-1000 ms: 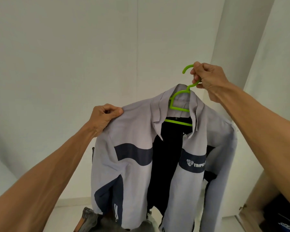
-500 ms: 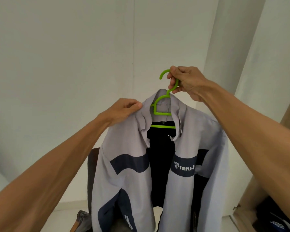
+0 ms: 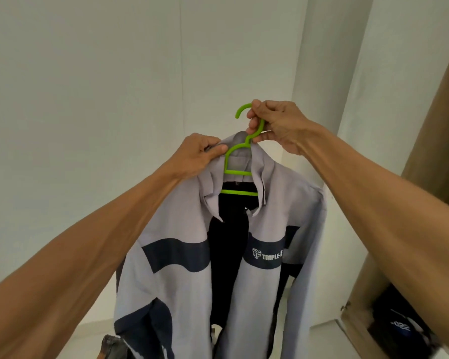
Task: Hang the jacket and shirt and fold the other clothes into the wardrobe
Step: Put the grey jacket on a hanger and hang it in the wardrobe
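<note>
Aloft, right hand [image 3: 278, 128] clamps the hanger [image 3: 237, 172]; left hand [image 3: 195, 154] seemingly pinches the jacket collar [image 3: 211, 193].

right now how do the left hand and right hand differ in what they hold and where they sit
The left hand pinches the jacket collar; the right hand grips the green hanger below its hook. The right hand sits higher than the left hand. Both hold with curled fingers.
</note>
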